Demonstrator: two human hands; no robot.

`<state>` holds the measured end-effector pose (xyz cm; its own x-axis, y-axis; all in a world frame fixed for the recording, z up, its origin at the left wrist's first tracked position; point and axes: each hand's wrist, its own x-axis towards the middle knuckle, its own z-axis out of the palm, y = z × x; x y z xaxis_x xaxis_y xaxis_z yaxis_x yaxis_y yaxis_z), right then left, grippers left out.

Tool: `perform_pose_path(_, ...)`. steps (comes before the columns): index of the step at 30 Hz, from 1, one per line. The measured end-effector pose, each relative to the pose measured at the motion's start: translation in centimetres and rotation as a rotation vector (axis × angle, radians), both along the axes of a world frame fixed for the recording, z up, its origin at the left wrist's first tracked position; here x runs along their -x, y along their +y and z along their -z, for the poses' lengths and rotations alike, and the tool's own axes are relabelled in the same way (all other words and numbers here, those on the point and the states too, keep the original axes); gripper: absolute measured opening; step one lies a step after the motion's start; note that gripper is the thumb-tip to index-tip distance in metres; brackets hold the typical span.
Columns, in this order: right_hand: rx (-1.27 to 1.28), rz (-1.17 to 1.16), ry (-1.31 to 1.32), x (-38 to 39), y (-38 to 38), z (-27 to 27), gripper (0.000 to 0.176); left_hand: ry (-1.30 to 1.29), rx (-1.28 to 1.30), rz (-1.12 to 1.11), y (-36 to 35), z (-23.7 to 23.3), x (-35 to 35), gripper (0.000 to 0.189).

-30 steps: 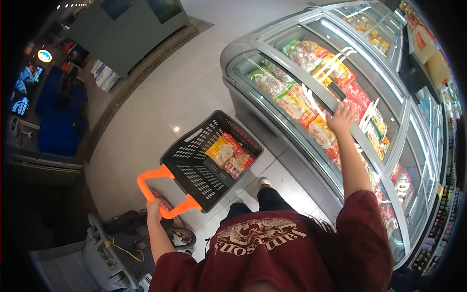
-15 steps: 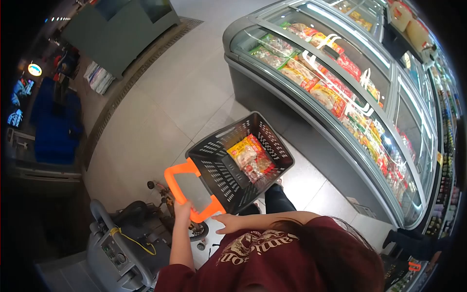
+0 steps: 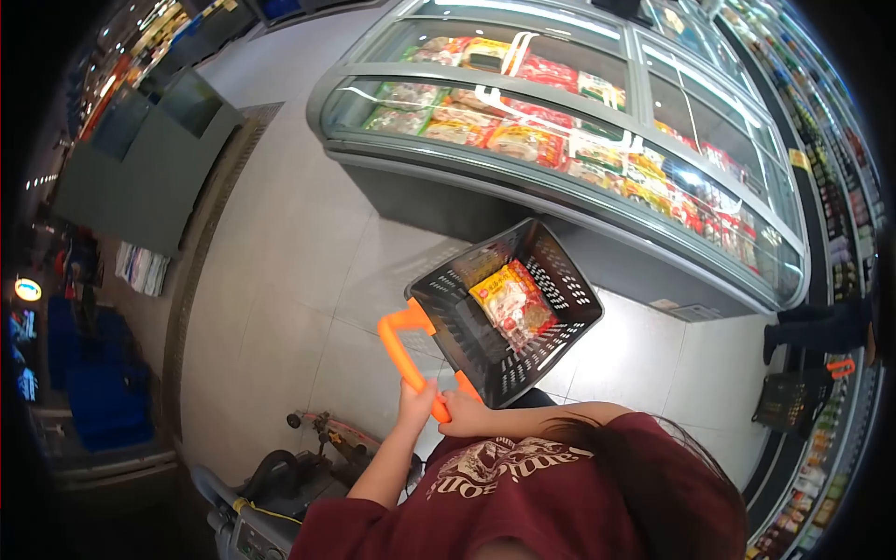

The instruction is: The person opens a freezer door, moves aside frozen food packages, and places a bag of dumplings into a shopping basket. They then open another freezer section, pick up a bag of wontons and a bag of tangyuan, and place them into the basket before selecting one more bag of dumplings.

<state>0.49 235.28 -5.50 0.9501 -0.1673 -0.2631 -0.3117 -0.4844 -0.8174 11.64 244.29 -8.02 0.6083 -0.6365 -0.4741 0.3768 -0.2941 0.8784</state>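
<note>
A black shopping basket (image 3: 467,350) with an orange handle (image 3: 399,353) is in front of my body, tilted. Two bright food packages (image 3: 513,303), one yellow and red, one redder, lie inside it. My left hand (image 3: 417,403) is wrapped round the lower part of the orange handle. Close beside it, my right hand (image 3: 462,413) is also closed on the handle, near its corner by the basket rim.
A glass-topped freezer (image 3: 560,201) with bagged food runs ahead and to the right. Shelves (image 3: 835,187) line the far right, where a person's dark-clothed legs (image 3: 807,334) and another basket (image 3: 793,401) show. A floor machine (image 3: 257,537) stands lower left; a grey cabinet (image 3: 140,177) is upper left.
The view has turned, so the freezer lies more across the front. My right hand, open near the handle before, has closed on it. The basket sits further right in view.
</note>
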Motion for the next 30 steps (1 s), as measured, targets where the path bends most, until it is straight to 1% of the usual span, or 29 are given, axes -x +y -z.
perform_pose_path(1, -0.069, 0.043, 0.0, 0.4, 0.1, 0.5, 0.044, -0.041, -0.025, 0.109, -0.2, 0.2, -0.2, 0.028)
perform_pose_path(3, -0.212, 0.106, 0.01, 1.9, 0.2, 0.8, 0.045, -0.541, -0.295, 0.172, -0.5, -0.3, 1.0, 0.034)
perform_pose_path(4, -0.173, 0.074, 0.022, 2.7, 0.2, 1.1, 0.046, -0.798, -0.424, 0.192, -1.2, -1.9, 1.7, 0.038)
perform_pose_path(5, -0.136, 0.037, 0.036, 3.7, 0.2, 1.1, 0.046, -1.138, -0.439, 0.251, -1.8, -3.9, 2.7, 0.042)
perform_pose_path(6, -0.113, -0.001, 0.052, 0.4, 1.6, 0.8, 0.047, -1.477, -0.458, 0.316, -1.3, -7.9, -0.3, 0.046)
perform_pose_path(7, -0.116, -0.012, 0.102, 1.1, 1.6, 0.5, 0.047, -1.812, -0.454, 0.377, -2.1, -9.9, 0.0, 0.05)
perform_pose_path(9, -0.121, -0.029, 0.198, 3.2, 0.8, -0.7, 0.047, -1.758, 0.084, 0.796, -4.1, -9.5, -0.5, 0.045)
perform_pose_path(10, -0.125, 0.006, 0.16, 4.4, 0.4, -0.8, 0.046, -1.688, 0.357, 0.986, -5.0, -9.0, -0.9, 0.043)
perform_pose_path(12, -0.131, 0.07, 0.081, 6.9, -0.3, -0.7, 0.044, -1.521, 0.308, 1.27, -6.5, -8.0, -1.6, 0.036)
perform_pose_path(13, -0.138, 0.091, 0.132, 5.4, 1.3, -0.9, 0.039, -1.437, 0.269, 1.426, -5.3, -7.7, -4.3, 0.033)
perform_pose_path(16, -0.131, 0.131, 0.172, 8.1, 0.7, -1.7, 0.036, -1.407, 0.458, 1.315, -7.7, -7.0, -5.0, 0.031)
perform_pose_path(17, -0.118, 0.138, 0.139, 9.2, 0.5, -1.4, 0.032, -1.402, 0.466, 1.322, -8.0, -7.1, -4.2, 0.031)
perform_pose_path(19, -0.119, 0.159, 0.133, 11.0, 0.0, -1.7, 0.032, -1.386, 0.487, 1.345, -8.4, -7.9, -2.0, 0.031)
perform_pose_path(20, -0.128, 0.184, 0.12, 9.8, 1.3, -1.8, 0.032, -1.399, 0.5, 1.342, -7.4, -8.1, -3.2, 0.031)
perform_pose_path(21, -0.19, 0.193, 0.065, 10.8, 1.3, -1.7, 0.035, -1.406, 0.517, 1.323, -7.3, -7.8, -2.0, 0.031)
perform_pose_path(24, -0.184, 0.094, 0.067, 13.6, -0.2, -1.0, 0.038, -1.425, 0.494, 1.309, -7.8, -7.7, 0.6, 0.03)
perform_pose_path(25, -0.219, 0.075, 0.079, 14.2, -0.9, -1.9, 0.039, -1.43, 0.47, 1.307, -7.9, -7.8, 1.5, 0.03)
perform_pose_path(26, -0.201, 0.095, 0.072, 15.1, -0.8, -1.1, 0.041, -1.438, 0.495, 1.292, -7.9, -7.8, 2.3, 0.029)
perform_pose_path(27, -0.204, 0.111, 0.09, 13.4, 0.1, -3.1, 0.041, -1.439, 0.525, 1.294, -7.5, -8.8, 0.6, 0.028)
perform_pose_path(28, -0.198, 0.109, 0.113, 13.6, -0.2, -4.5, 0.04, -1.443, 0.548, 1.276, -7.8, -9.0, 1.0, 0.027)
perform_pose_path(30, -0.207, 0.17, 0.104, 14.4, 0.1, -5.3, 0.039, -1.482, 0.49, 1.261, -7.9, -9.5, 1.9, 0.025)
